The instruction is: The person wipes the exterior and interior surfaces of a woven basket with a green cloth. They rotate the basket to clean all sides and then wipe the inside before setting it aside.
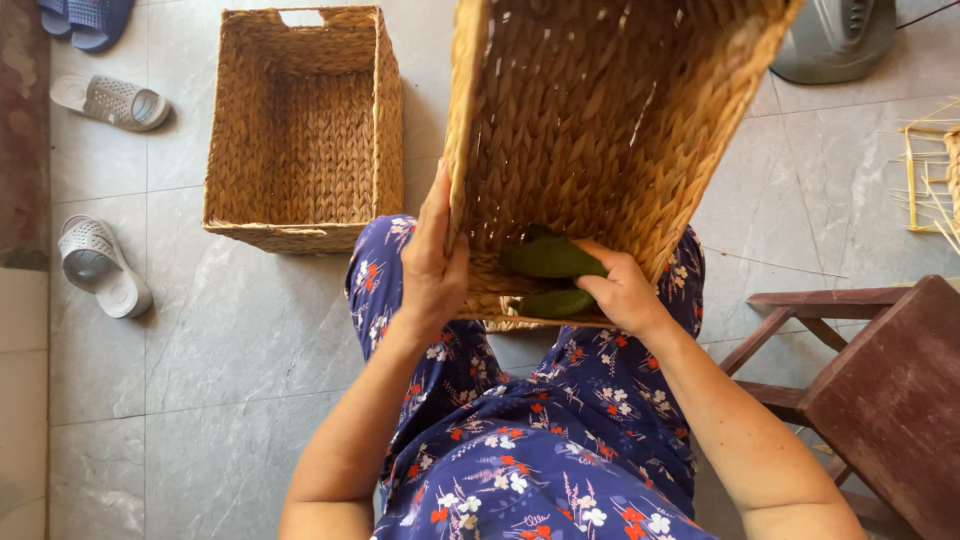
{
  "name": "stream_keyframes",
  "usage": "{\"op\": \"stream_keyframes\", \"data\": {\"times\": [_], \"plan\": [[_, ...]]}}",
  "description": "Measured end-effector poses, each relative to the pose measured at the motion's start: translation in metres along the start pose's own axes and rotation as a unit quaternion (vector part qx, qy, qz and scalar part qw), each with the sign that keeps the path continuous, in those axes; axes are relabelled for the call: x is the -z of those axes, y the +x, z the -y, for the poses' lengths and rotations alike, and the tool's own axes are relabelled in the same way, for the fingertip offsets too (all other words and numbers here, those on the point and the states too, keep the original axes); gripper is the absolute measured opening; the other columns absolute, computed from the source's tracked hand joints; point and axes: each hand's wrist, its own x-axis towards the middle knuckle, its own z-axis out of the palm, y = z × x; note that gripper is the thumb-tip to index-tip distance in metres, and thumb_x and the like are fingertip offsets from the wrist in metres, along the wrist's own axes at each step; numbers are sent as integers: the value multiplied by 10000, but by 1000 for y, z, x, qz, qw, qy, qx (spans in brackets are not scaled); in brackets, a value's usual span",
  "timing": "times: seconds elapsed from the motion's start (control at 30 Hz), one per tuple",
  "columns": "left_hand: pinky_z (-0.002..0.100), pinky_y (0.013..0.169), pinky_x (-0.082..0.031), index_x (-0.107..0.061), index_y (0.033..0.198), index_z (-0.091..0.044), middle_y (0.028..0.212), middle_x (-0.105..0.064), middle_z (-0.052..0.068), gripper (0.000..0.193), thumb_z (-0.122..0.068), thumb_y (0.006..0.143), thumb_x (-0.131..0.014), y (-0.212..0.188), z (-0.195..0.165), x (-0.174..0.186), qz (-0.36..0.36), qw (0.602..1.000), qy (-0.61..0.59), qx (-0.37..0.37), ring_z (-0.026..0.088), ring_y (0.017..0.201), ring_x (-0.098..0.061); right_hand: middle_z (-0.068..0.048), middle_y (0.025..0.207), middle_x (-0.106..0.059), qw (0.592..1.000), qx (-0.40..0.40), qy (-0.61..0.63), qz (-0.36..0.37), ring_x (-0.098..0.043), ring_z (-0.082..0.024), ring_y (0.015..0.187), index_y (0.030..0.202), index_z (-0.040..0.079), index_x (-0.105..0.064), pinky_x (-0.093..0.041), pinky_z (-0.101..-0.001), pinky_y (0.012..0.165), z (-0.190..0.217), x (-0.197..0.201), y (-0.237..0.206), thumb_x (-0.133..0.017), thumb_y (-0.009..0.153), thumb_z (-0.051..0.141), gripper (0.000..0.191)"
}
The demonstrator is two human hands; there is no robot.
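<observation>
A large woven straw basket point(600, 110) rests tilted on my lap, its opening turned toward me. My left hand point(433, 262) grips its left rim from outside, fingers upright along the edge. My right hand point(620, 290) reaches inside near the lower rim and holds a green-handled tool point(550, 260) against the weave. A second green part point(556, 303) lies just below it at the rim. I wear blue floral clothing point(540, 440).
A second, empty woven basket point(300, 130) stands on the grey tiled floor at the left. Sandals point(110, 100) and slippers point(95, 262) lie farther left. A dark wooden stool point(880, 390) is at the right, loose straw strips point(930, 170) beyond it, a grey appliance point(835, 38) at top right.
</observation>
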Motion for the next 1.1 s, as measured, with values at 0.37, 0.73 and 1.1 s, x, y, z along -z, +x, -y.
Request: {"op": "stream_keyframes", "data": {"times": [0.37, 0.73, 1.1], "plan": [[422, 1017, -525, -442, 1572, -221, 1537, -545, 54, 807, 80, 829, -537, 125, -55, 78, 301, 907, 258, -141, 299, 1279, -602, -126, 1204, -720, 983, 64, 113, -129, -713, -230, 1075, 1276, -50, -646, -537, -339, 971, 66, 6, -10, -566, 881, 31, 410], [425, 758, -573, -625, 1410, -318, 1367, -685, -17, 692, 24, 812, -559, 128, -71, 49, 338, 871, 307, -184, 237, 1092, -707, -185, 1164, -697, 893, -20, -450, 17, -622, -428, 1079, 1152, 70, -699, -496, -496, 953, 4, -26, 7, -705, 771, 241, 417], [399, 1191, -454, -532, 1472, -134, 1453, -585, 122, 659, 135, 873, -592, 54, -35, 68, 64, 965, 201, -156, 296, 1376, -556, -158, 1114, -732, 927, -25, -367, 78, -685, -389, 975, 1202, 136, -700, -542, -491, 846, 4, -38, 9, -638, 841, 264, 387]]}}
